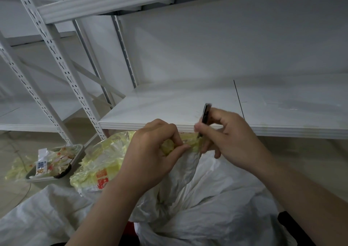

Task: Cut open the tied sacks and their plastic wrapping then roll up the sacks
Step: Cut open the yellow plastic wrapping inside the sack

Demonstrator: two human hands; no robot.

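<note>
A white woven sack stands in front of me, its neck gathered upward and wrapped in yellow plastic tape. My left hand pinches the taped neck from the left. My right hand grips a dark utility knife, upright, with its lower end at the tape just right of my left fingers. The blade tip is hidden behind the tape and fingers. A second white sack lies at lower left.
A white metal shelf runs right behind the sack, with slotted uprights at left. Crumpled yellow plastic wrapping with red print lies left of the sack. A grey tray of wrapping scraps sits on the floor farther left.
</note>
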